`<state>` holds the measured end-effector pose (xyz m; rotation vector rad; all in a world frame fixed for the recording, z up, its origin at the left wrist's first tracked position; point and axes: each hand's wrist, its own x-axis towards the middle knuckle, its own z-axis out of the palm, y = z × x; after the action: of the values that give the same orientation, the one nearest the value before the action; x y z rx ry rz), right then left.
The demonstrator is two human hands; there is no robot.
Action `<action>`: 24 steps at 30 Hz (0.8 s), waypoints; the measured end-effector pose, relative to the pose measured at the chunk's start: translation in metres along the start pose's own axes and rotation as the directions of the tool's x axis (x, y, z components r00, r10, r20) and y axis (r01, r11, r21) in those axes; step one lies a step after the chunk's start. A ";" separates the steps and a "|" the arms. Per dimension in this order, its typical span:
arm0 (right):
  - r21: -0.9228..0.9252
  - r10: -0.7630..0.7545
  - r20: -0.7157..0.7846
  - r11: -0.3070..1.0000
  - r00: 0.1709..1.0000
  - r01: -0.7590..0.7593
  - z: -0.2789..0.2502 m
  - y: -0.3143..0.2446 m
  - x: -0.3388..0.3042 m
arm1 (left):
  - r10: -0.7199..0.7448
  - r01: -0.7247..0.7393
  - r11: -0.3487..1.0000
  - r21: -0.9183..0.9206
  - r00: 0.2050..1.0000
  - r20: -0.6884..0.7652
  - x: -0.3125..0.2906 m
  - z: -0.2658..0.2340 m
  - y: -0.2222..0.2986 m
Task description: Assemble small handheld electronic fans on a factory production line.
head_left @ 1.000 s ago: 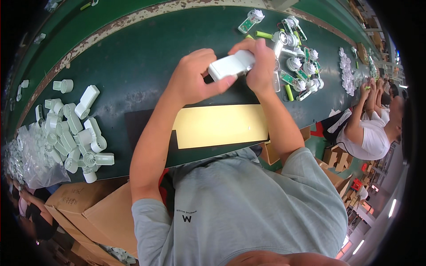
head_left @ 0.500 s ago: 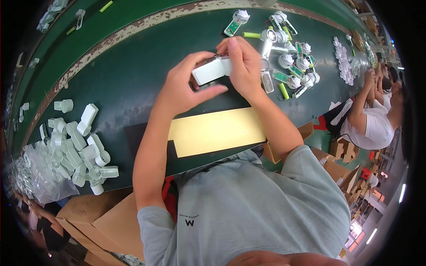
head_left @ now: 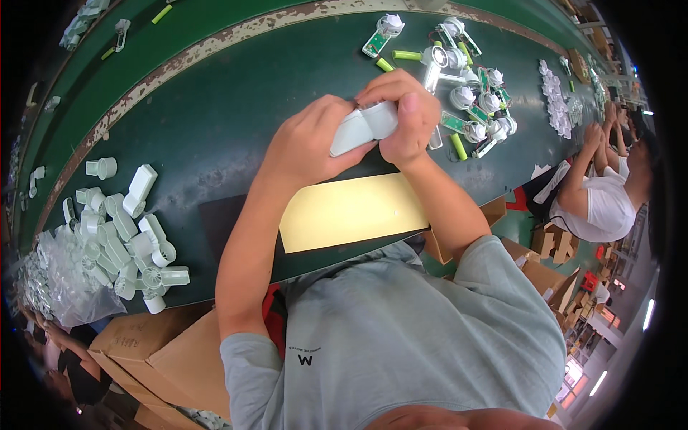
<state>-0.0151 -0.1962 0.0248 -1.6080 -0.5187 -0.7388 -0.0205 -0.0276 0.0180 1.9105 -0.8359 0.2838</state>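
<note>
Between my two hands, above the green tabletop, is a white plastic handheld fan housing (head_left: 352, 135) with a long handle and a rounded head. My left hand (head_left: 304, 140) is closed round the handle end, its thumb along the lower side. Wrapped over the rounded end, my right hand (head_left: 407, 115) has its thumb bent near the index finger. My fingers hide the housing's far side. Below my hands lies a yellow sheet (head_left: 351, 211) on a dark mat. A green cylindrical battery (head_left: 385, 65) shows just beyond my right hand.
Right of my hands lie several half-built fans (head_left: 473, 107) with green circuit boards and wires. At left is a pile of empty white housings (head_left: 118, 244) beside a clear plastic bag (head_left: 75, 279). Cardboard boxes (head_left: 179, 358) stand below the table edge. A co-worker (head_left: 602, 193) sits at far right.
The housing has tilted and moved slightly right and nearer to me. My left fingers and thumb, spread before, have closed round it, and my right hand has shifted nearer too.
</note>
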 end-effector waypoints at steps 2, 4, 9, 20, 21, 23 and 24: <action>-0.033 -0.004 0.007 0.999 1.000 0.004 0.000 -0.004 0.002 | 0.050 -0.053 0.993 0.107 0.998 0.035 0.002 -0.002 0.003; -0.071 0.061 0.025 0.996 0.998 -0.059 -0.002 -0.006 0.003 | 0.117 -0.117 0.981 0.152 0.993 0.014 0.003 -0.001 0.004; -0.168 0.073 0.107 0.984 0.992 -0.054 -0.008 -0.006 0.005 | 0.189 -0.185 0.962 0.199 0.982 -0.002 0.005 0.001 0.002; -0.031 0.010 0.010 0.999 1.000 -0.009 -0.006 0.004 0.003 | 0.210 -0.189 0.963 0.192 0.974 -0.091 0.004 0.007 0.001; -0.019 -0.019 -0.013 1.000 1.000 0.019 -0.006 0.004 0.001 | 0.207 -0.182 0.967 0.176 0.969 -0.132 0.004 0.006 0.000; -0.018 -0.040 -0.031 0.999 0.999 0.040 -0.007 0.001 0.001 | 0.201 -0.174 0.971 0.162 0.964 -0.175 0.003 0.003 -0.002; -0.017 -0.040 -0.029 0.999 0.999 0.040 -0.007 0.001 0.001 | 0.245 -0.214 0.953 0.213 0.961 -0.132 0.002 -0.001 -0.004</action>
<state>-0.0151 -0.2031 0.0248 -1.6038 -0.5262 -0.7970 -0.0165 -0.0266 0.0167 1.9428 -0.9531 0.6738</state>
